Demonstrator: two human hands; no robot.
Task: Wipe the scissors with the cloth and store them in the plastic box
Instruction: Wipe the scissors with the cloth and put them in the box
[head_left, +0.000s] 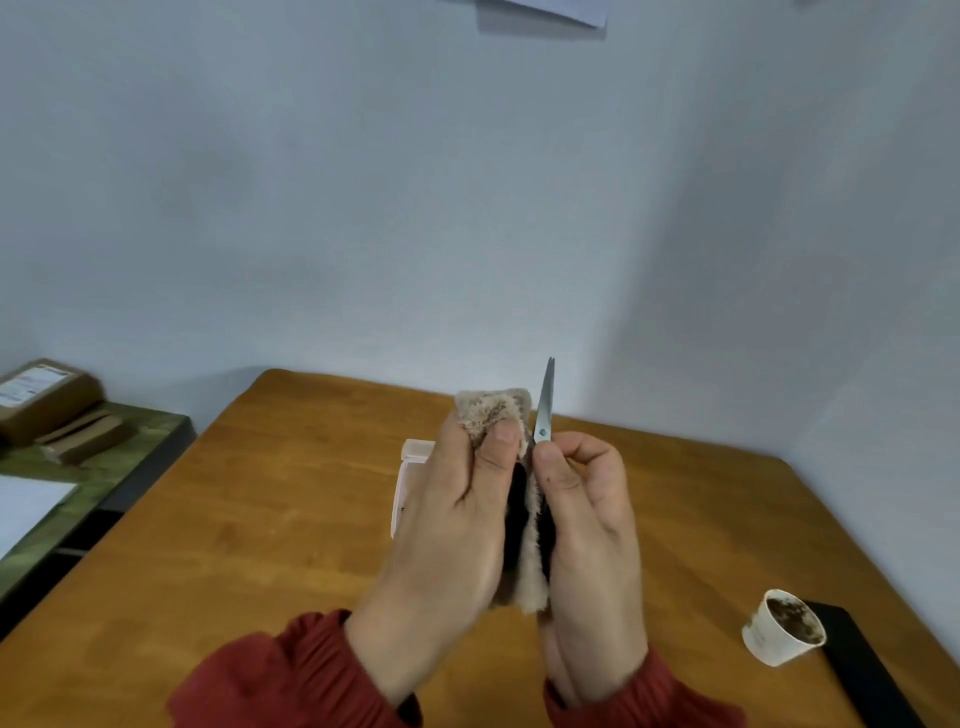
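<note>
Now, left hand (447, 519) fingers (453, 439) pinching cloth (493, 410) beside scissors (544, 405); right hand (587, 545) fingers (597, 462) gripping handles (545, 530). Stroke cloth pivot-to-tip, blades together.

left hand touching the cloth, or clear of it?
Touching. The head view shows the left hand gripping the cloth, with the thumb pressed into its fuzzy top next to the scissors.

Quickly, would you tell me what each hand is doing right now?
Left hand: grips the cloth.
Right hand: holds the scissors.
</note>
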